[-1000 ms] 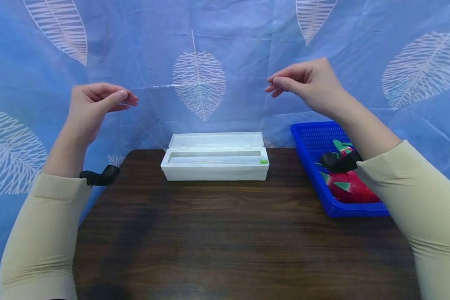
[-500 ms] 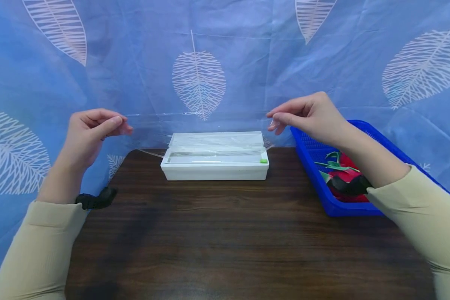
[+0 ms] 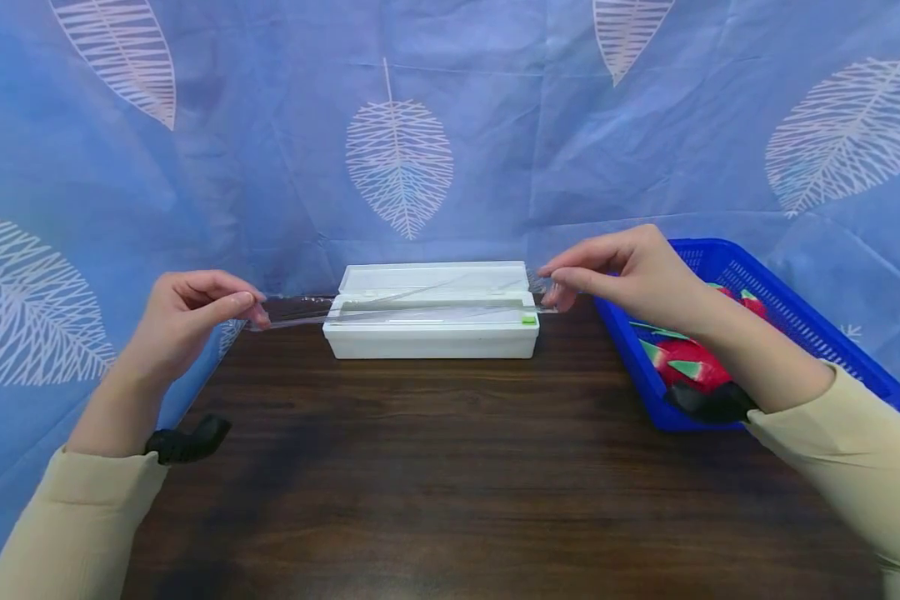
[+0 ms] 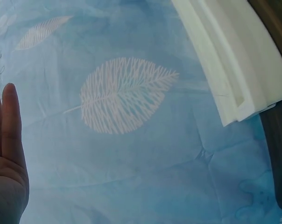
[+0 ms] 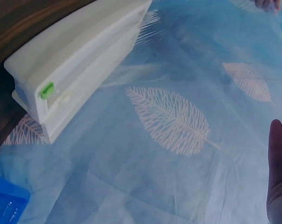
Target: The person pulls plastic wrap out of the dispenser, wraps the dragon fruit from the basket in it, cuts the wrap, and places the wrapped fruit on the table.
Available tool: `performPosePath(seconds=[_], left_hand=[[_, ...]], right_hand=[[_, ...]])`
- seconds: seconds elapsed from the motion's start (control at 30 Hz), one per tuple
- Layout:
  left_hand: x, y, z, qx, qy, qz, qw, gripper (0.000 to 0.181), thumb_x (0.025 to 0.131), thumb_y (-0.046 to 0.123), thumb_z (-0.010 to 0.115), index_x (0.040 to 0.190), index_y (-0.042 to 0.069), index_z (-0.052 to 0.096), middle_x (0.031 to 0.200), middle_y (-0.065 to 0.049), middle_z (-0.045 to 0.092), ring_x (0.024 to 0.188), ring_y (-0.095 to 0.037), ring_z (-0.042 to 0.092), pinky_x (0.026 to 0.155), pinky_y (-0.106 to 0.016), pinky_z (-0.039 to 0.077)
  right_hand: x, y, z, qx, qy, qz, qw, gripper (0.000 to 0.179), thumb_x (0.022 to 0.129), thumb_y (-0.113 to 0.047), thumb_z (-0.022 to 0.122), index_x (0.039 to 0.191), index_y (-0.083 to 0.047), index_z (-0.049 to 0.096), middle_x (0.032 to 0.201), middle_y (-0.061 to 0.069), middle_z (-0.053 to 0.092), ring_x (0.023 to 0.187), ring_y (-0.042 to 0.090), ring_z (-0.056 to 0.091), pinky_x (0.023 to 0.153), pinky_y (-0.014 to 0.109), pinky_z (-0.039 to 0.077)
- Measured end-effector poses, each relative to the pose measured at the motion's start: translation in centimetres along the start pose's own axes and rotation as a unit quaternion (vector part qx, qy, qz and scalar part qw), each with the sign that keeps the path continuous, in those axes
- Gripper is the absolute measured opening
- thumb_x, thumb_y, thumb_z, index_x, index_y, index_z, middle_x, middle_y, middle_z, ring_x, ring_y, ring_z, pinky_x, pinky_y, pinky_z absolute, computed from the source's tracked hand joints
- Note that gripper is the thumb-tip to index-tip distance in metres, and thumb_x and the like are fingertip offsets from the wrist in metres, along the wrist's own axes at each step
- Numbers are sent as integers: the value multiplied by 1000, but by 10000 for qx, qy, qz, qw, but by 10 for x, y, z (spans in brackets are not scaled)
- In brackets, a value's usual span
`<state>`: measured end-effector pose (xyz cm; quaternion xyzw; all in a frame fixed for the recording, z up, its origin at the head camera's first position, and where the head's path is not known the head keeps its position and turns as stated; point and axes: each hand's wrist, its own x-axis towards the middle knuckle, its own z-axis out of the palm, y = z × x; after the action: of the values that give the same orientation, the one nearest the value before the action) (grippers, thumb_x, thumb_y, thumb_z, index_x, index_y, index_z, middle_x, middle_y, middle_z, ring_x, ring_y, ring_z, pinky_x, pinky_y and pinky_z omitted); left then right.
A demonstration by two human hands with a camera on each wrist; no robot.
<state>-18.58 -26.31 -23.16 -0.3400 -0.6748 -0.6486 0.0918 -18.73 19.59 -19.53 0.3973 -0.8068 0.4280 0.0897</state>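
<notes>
A sheet of clear plastic wrap (image 3: pixel 294 320) stretches between both hands, in front of and over the white wrap dispenser (image 3: pixel 429 343). My left hand (image 3: pixel 187 321) pinches its left end between thumb and forefinger, left of the dispenser. At the other end, my right hand (image 3: pixel 633 275) pinches the wrap, just right of the dispenser. The dispenser's lid (image 3: pixel 435 277) stands raised at the back, and a green slider (image 3: pixel 528 320) sits at its right front. Only a few fingers (image 4: pixel 12 126) show in the left wrist view; the pinch is hidden in both wrist views.
A blue plastic basket (image 3: pixel 862 367) with red dragon fruits (image 3: pixel 701 358) stands at the right, partly behind the right forearm. The dispenser rests on a dark wooden table (image 3: pixel 457 467). A blue cloth (image 3: pixel 487 150) with white leaf patterns hangs behind.
Both hands have come down from in front of the cloth to about the dispenser's height, bringing the plastic wrap down with them. The dispenser and basket have stayed in place.
</notes>
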Motion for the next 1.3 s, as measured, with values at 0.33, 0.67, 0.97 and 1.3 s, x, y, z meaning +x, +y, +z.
performPosePath(seconds=[0.33,0.67,0.97,1.3], left_hand=[[-24,-21,4,-77,-650,-208,9976,27,90,-22,46,93,-8,69,76,-12,68,67,-20,65,66,-28,55],[-40,-39,12,41,-1210,-522,9913,22,91,-17,50,95,-5,69,78,-7,69,69,-19,66,66,-28,56],[-59,-52,13,-150,-1926,-824,9777,31,93,-15,48,100,3,72,91,-10,72,81,-21,69,74,-34,57],[-79,-65,11,-622,-2661,-1637,9479,27,94,-14,48,101,-2,70,100,-17,71,98,-29,67,87,-38,53]], right_hand=[[-21,11,20,467,-502,-366,9970,17,91,6,63,105,3,71,86,2,74,72,17,70,71,26,56],[-35,30,39,893,-835,-278,9921,17,90,8,62,105,6,69,88,3,73,74,19,70,71,31,57],[-57,41,56,1058,-1210,-32,9870,20,90,6,63,108,0,71,89,1,74,75,17,70,69,34,58],[-74,55,75,1471,-1911,279,9701,18,94,1,60,110,0,69,91,5,73,77,20,70,70,36,58]])
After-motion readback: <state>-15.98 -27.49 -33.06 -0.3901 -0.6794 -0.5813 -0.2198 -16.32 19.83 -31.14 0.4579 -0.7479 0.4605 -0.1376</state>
